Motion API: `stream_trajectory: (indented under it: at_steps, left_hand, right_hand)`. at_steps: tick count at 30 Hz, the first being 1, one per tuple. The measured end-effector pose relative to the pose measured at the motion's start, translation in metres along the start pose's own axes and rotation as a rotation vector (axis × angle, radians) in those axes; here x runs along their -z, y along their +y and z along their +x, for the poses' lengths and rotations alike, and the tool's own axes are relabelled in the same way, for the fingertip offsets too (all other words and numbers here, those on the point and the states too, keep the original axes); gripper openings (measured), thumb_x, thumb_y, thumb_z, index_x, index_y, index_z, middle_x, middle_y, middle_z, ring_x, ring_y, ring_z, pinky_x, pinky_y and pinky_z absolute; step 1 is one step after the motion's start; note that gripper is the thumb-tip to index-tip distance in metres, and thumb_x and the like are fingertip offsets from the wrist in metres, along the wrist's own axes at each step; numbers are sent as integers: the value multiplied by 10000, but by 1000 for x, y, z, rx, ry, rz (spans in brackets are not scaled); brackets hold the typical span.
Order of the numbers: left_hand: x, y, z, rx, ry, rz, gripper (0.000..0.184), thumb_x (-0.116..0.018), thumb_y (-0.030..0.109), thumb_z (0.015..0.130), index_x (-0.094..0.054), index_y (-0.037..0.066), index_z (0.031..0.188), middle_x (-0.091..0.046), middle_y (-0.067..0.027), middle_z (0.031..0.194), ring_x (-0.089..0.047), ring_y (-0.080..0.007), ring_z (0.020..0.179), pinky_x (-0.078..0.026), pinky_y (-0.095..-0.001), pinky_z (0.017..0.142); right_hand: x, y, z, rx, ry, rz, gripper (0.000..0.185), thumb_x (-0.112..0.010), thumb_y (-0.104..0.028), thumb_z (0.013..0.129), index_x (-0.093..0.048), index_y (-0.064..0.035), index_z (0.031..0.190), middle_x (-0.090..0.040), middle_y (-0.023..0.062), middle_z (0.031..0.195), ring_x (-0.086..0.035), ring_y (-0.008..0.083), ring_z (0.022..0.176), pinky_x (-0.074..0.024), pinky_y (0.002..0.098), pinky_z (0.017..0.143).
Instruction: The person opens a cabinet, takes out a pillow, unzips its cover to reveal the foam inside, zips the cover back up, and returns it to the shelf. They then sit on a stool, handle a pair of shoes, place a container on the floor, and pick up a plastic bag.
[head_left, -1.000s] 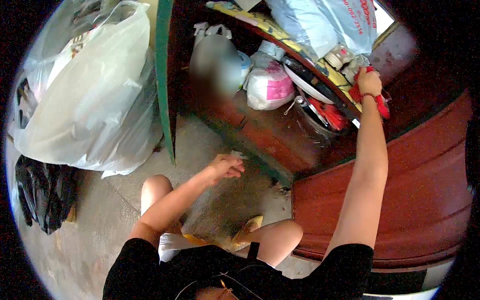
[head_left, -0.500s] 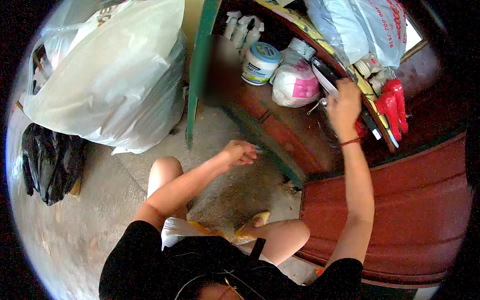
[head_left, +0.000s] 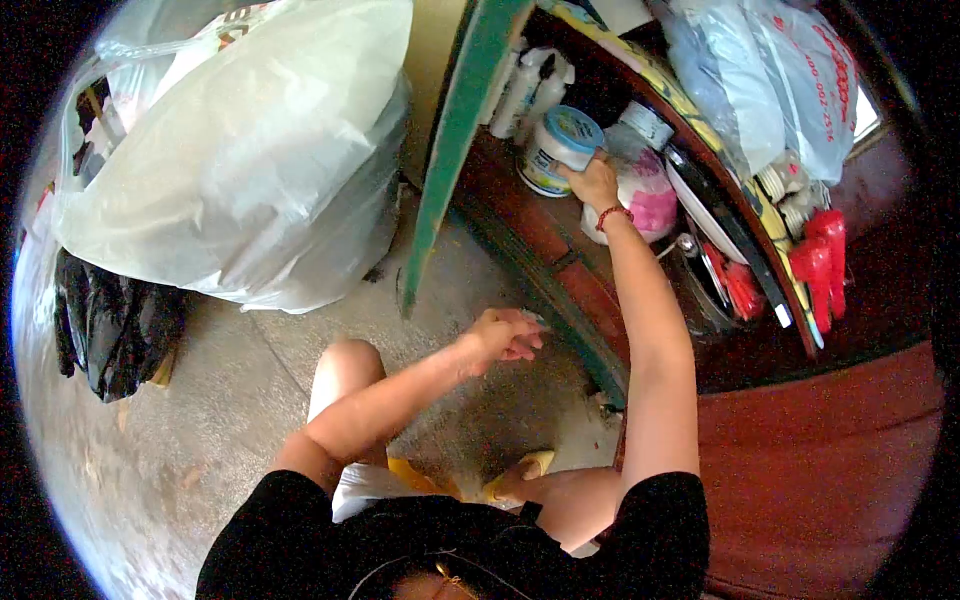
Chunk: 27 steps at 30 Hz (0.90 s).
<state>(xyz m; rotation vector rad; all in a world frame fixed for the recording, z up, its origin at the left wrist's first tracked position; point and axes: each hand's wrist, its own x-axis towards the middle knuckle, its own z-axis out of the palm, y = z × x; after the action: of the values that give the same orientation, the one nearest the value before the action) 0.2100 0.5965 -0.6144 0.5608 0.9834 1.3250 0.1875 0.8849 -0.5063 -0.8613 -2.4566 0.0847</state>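
Note:
On the cabinet shelf stands a white tub point(head_left: 545, 158) with a blue lid. My right hand point(head_left: 592, 183) is around its right side, thumb on the front and fingers near the lid. Right beside it, partly behind my wrist, lies a white and pink plastic-wrapped bundle point(head_left: 652, 205). A clear jar with a white lid point(head_left: 646, 124) sits behind the bundle. My left hand point(head_left: 508, 334) hangs over the floor by the cabinet's green edge point(head_left: 590, 365), fingers loosely bent and apart, with no object visible in it.
White spray bottles point(head_left: 530, 95) stand behind the tub. A green door point(head_left: 455, 150) is swung out at the left. Farther right are a dark tray-like item point(head_left: 725, 225) and red gloves point(head_left: 822, 262). A large white bag point(head_left: 250, 170) and a black bag point(head_left: 112, 325) rest on the floor.
My right hand has left the flat items at the shelf's right and moved left to the tub. My left hand stays near the cabinet edge. The view has shifted slightly.

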Motion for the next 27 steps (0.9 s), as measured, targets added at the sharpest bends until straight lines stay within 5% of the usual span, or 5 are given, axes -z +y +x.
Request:
stream_trajectory:
  at_steps: [11,14,20,25,27]
  left_hand:
    - [6,41,-42,60,49,-105,262,-527,151,815,-509,3,1030,-585,-122,881,-589,-223,833,-505,-347,713]
    - [13,48,-43,97,86,-87,242,-507,145,823,-517,16,1026,-588,-118,918,-587,-230,841,-495,-351,740]
    - [17,44,-35,37,132,-218,265,-532,204,820,-525,30,1019,-602,-88,865,-581,-169,689,-486,-299,647]
    - [37,28,-17,52,226,-282,452,-557,340,793,-472,36,1116,-542,-124,1054,-528,-220,958,-433,-366,805]
    - [23,42,-24,-14,335,-202,557,-572,400,763,-438,40,1168,-480,-134,1138,-459,-245,1047,-398,-387,851]
  right_hand:
    - [-32,-19,101,-664,-274,-116,1141,-502,-774,551,-159,-39,1353,-185,234,1373,-201,387,1261,-181,483,1018]
    - [-120,86,153,-345,-299,3,1047,-498,-759,577,-201,-131,1361,-175,226,1380,-210,377,1261,-194,496,1010]
    - [-9,-51,54,-433,-121,-293,962,-655,-652,522,-362,-103,1255,-335,250,1253,-348,386,1153,-309,477,942]
    - [44,-85,-20,-193,-170,23,955,-713,-603,445,-439,-87,1201,-455,236,1162,-437,367,1065,-370,409,903]
    - [57,-88,-61,-95,-66,115,905,-756,-447,496,-431,63,1169,-499,259,1096,-481,368,1018,-394,369,881]
